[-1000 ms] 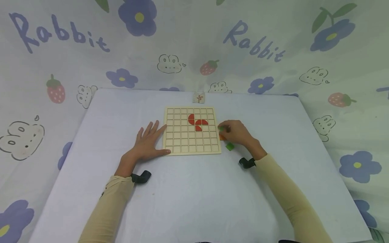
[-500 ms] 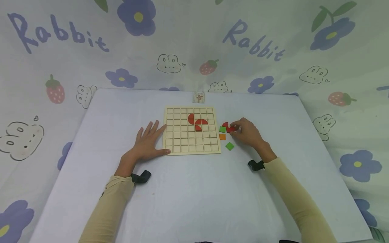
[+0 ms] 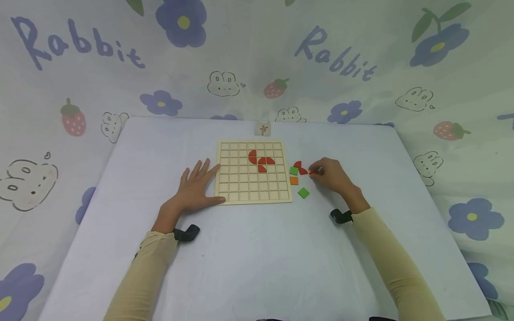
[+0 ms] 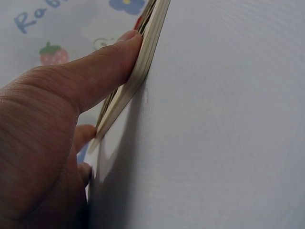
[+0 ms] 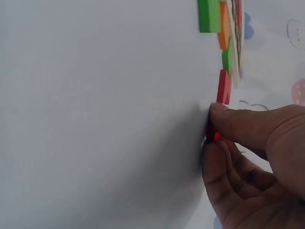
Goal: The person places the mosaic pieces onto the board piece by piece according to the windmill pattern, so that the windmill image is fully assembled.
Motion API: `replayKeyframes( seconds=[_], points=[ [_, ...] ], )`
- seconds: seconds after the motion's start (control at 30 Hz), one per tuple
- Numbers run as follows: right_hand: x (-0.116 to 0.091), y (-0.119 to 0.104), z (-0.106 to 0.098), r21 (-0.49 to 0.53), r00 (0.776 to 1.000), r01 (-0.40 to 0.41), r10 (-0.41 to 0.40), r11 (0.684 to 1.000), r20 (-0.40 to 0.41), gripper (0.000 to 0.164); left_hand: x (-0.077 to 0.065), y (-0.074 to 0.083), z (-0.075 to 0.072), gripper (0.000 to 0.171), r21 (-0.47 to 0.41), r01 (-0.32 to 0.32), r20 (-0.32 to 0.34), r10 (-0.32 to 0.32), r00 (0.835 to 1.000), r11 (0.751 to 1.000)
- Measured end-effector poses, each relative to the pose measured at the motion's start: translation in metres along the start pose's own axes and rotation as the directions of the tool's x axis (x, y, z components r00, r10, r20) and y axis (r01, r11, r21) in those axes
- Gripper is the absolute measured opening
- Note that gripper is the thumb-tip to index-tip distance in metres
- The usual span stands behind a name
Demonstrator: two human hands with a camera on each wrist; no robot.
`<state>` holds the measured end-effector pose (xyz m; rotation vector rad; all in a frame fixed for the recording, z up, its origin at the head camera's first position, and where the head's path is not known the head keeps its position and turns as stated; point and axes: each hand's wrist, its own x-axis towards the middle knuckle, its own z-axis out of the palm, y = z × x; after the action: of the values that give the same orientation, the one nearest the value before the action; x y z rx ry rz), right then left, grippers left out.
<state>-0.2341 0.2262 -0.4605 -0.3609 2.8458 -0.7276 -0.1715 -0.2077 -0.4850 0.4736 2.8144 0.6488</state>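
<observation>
A pale wooden grid board (image 3: 234,178) lies on the table, with several red rounded pieces (image 3: 266,161) set in its upper right squares. My left hand (image 3: 195,191) is spread at its left side; the thumb (image 4: 112,59) rests on the near left corner and a fingertip touches the left edge. To the right of the board, my right hand (image 3: 332,176) pinches a small red piece (image 5: 211,131) between thumb and fingers, close over the table. The fingers hide most of that piece. Two other red pieces (image 3: 303,171) lie just left of the fingertips.
Beside the board's right edge lie a green square piece (image 3: 294,170), an orange one (image 3: 294,181) and a second green one (image 3: 303,193). A small card with a red pattern (image 3: 263,129) lies behind the board. A printed curtain (image 3: 249,58) hangs beyond the table (image 3: 249,267).
My right hand has moved right, away from the board's edge, uncovering the green, orange and red pieces. It now pinches a red piece farther right. The left hand has stayed in place.
</observation>
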Motion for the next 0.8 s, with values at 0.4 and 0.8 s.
replayKeyframes(
  seconds=[0.4,0.8],
  points=[
    [0.0,0.009,-0.004,-0.006,0.998,-0.062,0.062,0.998,-0.022,0.022,0.0,0.0,0.001,0.109,0.013,0.009,0.009,-0.009,1.0,1.0],
    [0.002,0.011,-0.007,0.021,0.996,-0.076,0.076,0.997,-0.046,0.019,-0.001,0.002,0.0,0.11,0.01,0.008,0.004,-0.008,1.0,1.0]
  ],
)
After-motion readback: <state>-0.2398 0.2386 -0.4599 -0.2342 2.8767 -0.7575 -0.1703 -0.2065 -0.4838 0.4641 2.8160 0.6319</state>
